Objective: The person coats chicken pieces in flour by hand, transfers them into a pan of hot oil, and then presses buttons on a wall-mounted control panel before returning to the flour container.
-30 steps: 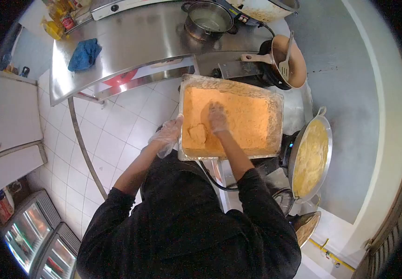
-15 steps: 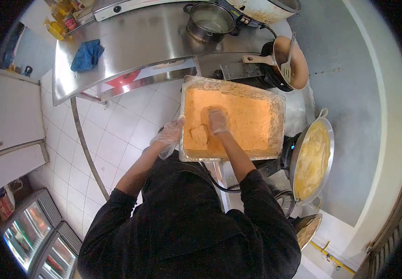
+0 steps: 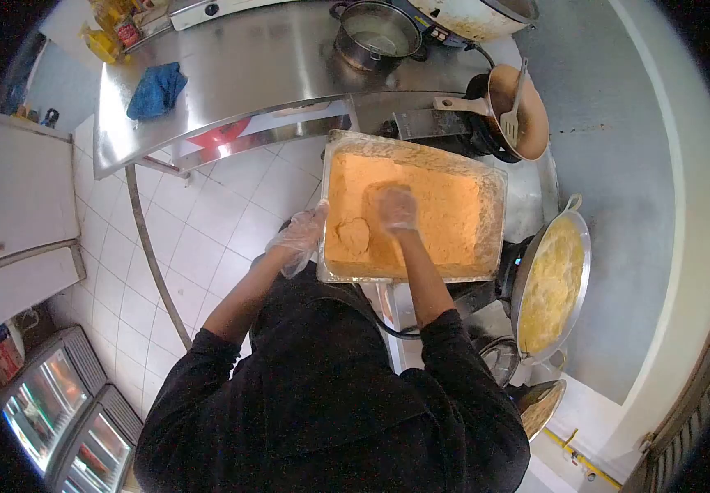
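A large rectangular metal tray (image 3: 498, 222) holds an orange, floury breading powder (image 3: 445, 205). My left hand (image 3: 301, 234), in a clear plastic glove, grips the tray's left rim. Inside the tray, my right hand (image 3: 397, 209), gloved the same way, is curled down into the powder. Its fingertips are hidden, and I cannot make out what they hold, if anything. A rounded, powder-covered lump (image 3: 352, 236) lies left of that hand, and a hollow in the powder surrounds the fingers.
To the right, a wide pan (image 3: 587, 271) holds bubbling yellow oil. Beyond the tray are a frying pan (image 3: 535, 107) with a slotted spatula (image 3: 509, 123), a dark pot (image 3: 378, 37) and a blue cloth (image 3: 158, 90) on the steel counter (image 3: 256, 57). A hose (image 3: 149, 255) crosses the tiled floor.
My right hand has moved slightly to the right through the powder and looks more curled, leaving a wider hollow behind it. My left hand keeps its grip on the tray rim.
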`<state>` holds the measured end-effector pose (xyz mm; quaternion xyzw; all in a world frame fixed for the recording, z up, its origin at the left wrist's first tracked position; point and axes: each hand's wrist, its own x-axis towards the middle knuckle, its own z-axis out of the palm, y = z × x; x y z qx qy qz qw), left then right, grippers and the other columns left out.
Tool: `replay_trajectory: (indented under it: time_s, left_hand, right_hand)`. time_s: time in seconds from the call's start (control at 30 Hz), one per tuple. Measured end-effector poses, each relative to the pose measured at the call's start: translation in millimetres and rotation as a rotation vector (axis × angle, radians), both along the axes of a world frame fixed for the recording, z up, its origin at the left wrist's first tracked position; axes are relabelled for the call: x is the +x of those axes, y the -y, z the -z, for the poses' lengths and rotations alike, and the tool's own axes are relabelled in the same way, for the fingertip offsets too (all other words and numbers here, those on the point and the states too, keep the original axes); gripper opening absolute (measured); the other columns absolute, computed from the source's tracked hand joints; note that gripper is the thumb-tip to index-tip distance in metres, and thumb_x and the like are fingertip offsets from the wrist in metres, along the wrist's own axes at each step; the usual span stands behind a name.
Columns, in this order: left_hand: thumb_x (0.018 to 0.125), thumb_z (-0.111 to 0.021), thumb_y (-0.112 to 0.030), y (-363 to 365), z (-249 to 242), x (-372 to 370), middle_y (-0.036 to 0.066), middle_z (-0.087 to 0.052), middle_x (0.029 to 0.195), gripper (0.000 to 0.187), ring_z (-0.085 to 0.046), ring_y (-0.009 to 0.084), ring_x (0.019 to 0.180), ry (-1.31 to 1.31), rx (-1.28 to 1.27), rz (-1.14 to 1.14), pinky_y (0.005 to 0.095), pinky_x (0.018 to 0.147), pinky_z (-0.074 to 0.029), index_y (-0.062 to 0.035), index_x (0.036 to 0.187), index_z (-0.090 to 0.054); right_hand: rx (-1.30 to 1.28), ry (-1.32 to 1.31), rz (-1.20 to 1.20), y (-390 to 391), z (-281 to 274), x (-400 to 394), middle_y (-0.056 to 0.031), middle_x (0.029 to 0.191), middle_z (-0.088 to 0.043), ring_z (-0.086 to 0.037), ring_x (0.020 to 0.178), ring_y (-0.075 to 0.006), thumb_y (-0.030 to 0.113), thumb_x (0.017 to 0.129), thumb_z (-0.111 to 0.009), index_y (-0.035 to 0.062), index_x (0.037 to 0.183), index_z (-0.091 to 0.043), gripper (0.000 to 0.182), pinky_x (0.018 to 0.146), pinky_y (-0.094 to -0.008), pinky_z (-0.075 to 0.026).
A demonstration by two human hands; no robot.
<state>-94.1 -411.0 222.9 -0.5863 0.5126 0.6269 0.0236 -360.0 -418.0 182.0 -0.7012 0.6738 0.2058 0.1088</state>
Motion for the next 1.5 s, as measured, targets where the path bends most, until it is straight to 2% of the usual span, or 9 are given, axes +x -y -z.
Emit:
replay_trajectory:
  time_s: [0.27, 0.47, 0.63, 0.73, 0.87, 1.0, 1.2, 1.3, 1.5]
  left_hand:
    - [0.1, -0.017, -0.06, -0.8, 2.9, -2.5, 0.033, -0.046, 0.139, 0.079, -0.042, 0.0465, 0.133, -0.047, -0.066, 0.005, 0.0496, 0.112, -0.03, 0.0012, 0.138, -0.049]
    - [0.102, -0.019, -0.055, -0.6, -15.8, -1.2, 0.032, -0.046, 0.14, 0.073, -0.043, 0.0459, 0.132, -0.007, -0.1, 0.024, 0.0495, 0.111, -0.032, 0.0007, 0.137, -0.05]
    - [0.102, -0.034, -0.047, 0.1, 14.0, 1.9, 0.029, -0.052, 0.137, 0.062, -0.048, 0.042, 0.13, -0.077, -0.217, 0.05, 0.046, 0.11, -0.036, 0.0001, 0.138, -0.05]
    - [0.102, -0.044, -0.041, -4.9, 104.3, 28.3, 0.016, -0.063, 0.123, 0.055, -0.065, 0.0262, 0.1, -0.328, -0.419, 0.058, 0.0372, 0.084, -0.053, 0.0004, 0.137, -0.052]
    - [0.099, -0.055, -0.031, -9.3, 33.3, 6.9, 0.004, -0.064, 0.095, 0.034, -0.06, 0.0153, 0.072, -0.538, 0.004, -0.239, 0.0308, 0.06, -0.052, -0.0048, 0.119, -0.063]
    - [0.101, -0.047, -0.049, 1.1, 23.9, 0.5, 0.004, -0.063, 0.084, 0.05, -0.058, 0.0139, 0.066, -0.357, 0.036, -0.277, 0.0308, 0.054, -0.05, -0.0023, 0.109, -0.064]
    - [0.098, -0.042, -0.063, 10.6, 71.0, 21.4, 0.004, -0.063, 0.083, 0.064, -0.061, 0.015, 0.064, -0.258, -0.062, -0.13, 0.0309, 0.055, -0.053, -0.0037, 0.108, -0.063]
    - [0.099, -0.039, -0.062, -3.4, 18.1, -1.2, 0.002, -0.057, 0.077, 0.06, -0.058, 0.0149, 0.063, -0.243, -0.029, -0.218, 0.0317, 0.054, -0.052, -0.0067, 0.105, -0.063]
    - [0.1, -0.04, -0.059, -2.4, 0.6, -1.7, 0.004, -0.06, 0.086, 0.06, -0.059, 0.0159, 0.071, -0.189, -0.016, -0.17, 0.0323, 0.06, -0.052, -0.0047, 0.113, -0.062]
  right_hand:
    - [0.094, 0.356, 0.118, 6.2, 27.0, -67.2, -0.0135, 0.123, -0.065, -0.063, 0.111, -0.0284, 0.045, 0.084, -0.065, 0.0123, 0.131, -0.057, 0.058, 0.098, -0.0415, -0.047]
    - [-0.07, 0.541, 0.275, -17.2, -8.2, -50.0, -0.0188, 0.125, -0.063, -0.058, 0.118, -0.0323, 0.042, 0.085, -0.066, 0.0041, 0.121, -0.063, 0.052, 0.098, -0.0436, -0.045]
    - [-0.105, 0.581, 0.387, -29.2, -71.9, -70.1, -0.0177, 0.105, -0.069, -0.065, 0.095, -0.0328, 0.027, 0.084, -0.072, -0.0001, 0.112, -0.065, 0.04, 0.082, -0.0412, -0.051]
    - [-0.201, 0.612, 0.562, -57.1, -142.7, -110.7, -0.0193, 0.108, -0.069, -0.067, 0.096, -0.0319, 0.032, 0.084, -0.072, -0.0004, 0.116, -0.065, 0.046, 0.084, -0.0418, -0.052]
    - [-0.517, 0.781, 0.892, -115.3, -269.6, -183.2, -0.0033, 0.076, -0.063, -0.059, 0.063, -0.01, 0.019, 0.085, -0.075, -0.0008, 0.107, -0.068, 0.031, 0.056, -0.0289, -0.051]
    - [-0.562, 0.516, 0.967, -164.7, -351.0, -285.4, -0.004, 0.077, -0.067, -0.061, 0.066, -0.0118, 0.021, 0.083, -0.078, 0.0002, 0.106, -0.07, 0.032, 0.059, -0.033, -0.051]
    - [0.024, -0.355, 0.606, -195.6, -307.7, -471.3, -0.0121, 0.1, -0.072, -0.068, 0.088, -0.0263, 0.038, 0.083, -0.072, 0.0035, 0.106, -0.072, 0.042, 0.079, -0.0412, -0.053]
    - [-0.167, -0.227, 0.975, -211.3, -280.1, -509.4, -0.0193, 0.091, -0.071, -0.069, 0.082, -0.031, 0.047, 0.073, -0.078, 0.0016, 0.1, -0.072, 0.053, 0.073, -0.0432, -0.053]
    - [-0.282, -0.423, 0.971, -190.8, -296.2, -494.3, -0.0204, 0.107, -0.069, -0.067, 0.099, -0.0379, 0.031, 0.082, -0.066, 0.006, 0.1, -0.072, 0.031, 0.082, -0.0469, -0.052]
